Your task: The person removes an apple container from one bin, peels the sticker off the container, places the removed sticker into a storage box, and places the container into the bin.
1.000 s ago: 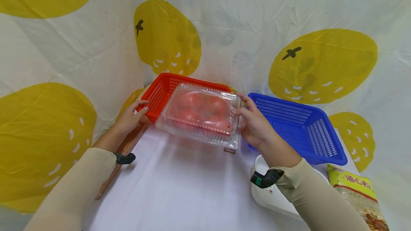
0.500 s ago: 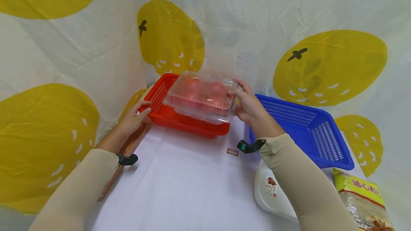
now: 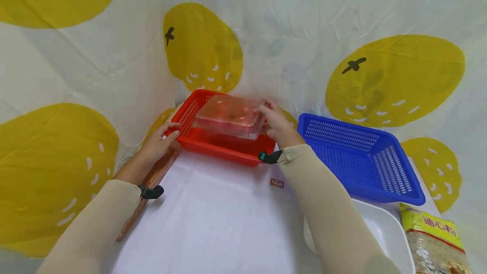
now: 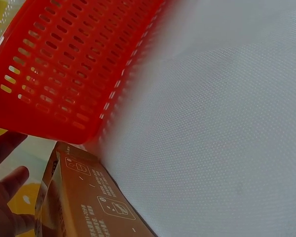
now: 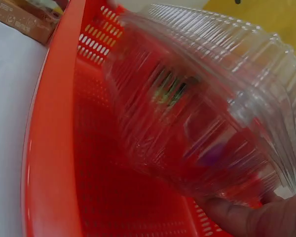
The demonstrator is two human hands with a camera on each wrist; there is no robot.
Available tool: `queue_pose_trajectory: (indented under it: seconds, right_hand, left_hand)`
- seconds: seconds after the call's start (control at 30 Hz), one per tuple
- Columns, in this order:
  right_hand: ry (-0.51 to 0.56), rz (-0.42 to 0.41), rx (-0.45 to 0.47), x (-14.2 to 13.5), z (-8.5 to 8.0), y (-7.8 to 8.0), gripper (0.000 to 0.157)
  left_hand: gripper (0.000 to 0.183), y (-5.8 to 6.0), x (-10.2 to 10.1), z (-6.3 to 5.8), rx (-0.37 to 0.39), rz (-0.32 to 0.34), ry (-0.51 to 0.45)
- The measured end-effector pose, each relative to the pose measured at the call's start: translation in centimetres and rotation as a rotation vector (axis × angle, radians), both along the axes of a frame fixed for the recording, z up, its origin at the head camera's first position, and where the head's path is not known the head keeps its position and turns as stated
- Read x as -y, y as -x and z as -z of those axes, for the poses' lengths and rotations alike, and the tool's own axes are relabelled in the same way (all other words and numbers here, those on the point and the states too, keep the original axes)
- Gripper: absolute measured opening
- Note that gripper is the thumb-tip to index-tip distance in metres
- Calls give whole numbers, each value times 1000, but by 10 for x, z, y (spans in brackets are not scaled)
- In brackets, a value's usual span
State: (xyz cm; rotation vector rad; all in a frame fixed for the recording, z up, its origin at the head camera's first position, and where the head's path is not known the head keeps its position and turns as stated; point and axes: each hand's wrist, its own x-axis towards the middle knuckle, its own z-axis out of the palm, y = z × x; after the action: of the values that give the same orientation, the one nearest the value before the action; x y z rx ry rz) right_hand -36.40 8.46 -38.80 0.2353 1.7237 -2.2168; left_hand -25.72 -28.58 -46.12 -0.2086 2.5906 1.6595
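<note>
In the head view my right hand (image 3: pixel 279 124) grips the right end of a clear plastic clamshell container (image 3: pixel 228 115). Round red fruits that look like tomatoes show through its lid. The container is slightly tilted, inside the mouth of a red perforated basket (image 3: pixel 224 149). From the right wrist view, a thumb (image 5: pixel 232 212) presses on the container's side (image 5: pixel 202 118), with the basket floor beneath. At the basket's left end, my left hand (image 3: pixel 156 143) touches the rim. Its fingers look loose and spread in the left wrist view, beside the basket corner (image 4: pixel 54 118).
A blue perforated basket (image 3: pixel 357 160) stands to the right. In front of it are a white tub (image 3: pixel 384 227), partly behind the right sleeve, and a yellow-topped food bag (image 3: pixel 433 236). A brown printed box (image 4: pixel 93 197) lies by the left hand. A small brown label (image 3: pixel 277 183) lies on the white tabletop (image 3: pixel 213 210).
My right hand has carried the container away from me and down into the red basket's mouth. The left hand has stayed at the basket's left rim.
</note>
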Motion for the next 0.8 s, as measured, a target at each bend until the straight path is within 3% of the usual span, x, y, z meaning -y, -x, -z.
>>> queue_pose_trajectory:
  seconds: [0.47,0.8]
  right_hand:
    - [-48,-24,14,26,16,17,72]
    - [-76,-48,40,31,15,29,68]
  left_hand:
    - [48,-3,-1,3,-14,1,-17]
    - [50,-6,-1,-3,-2,15,-39]
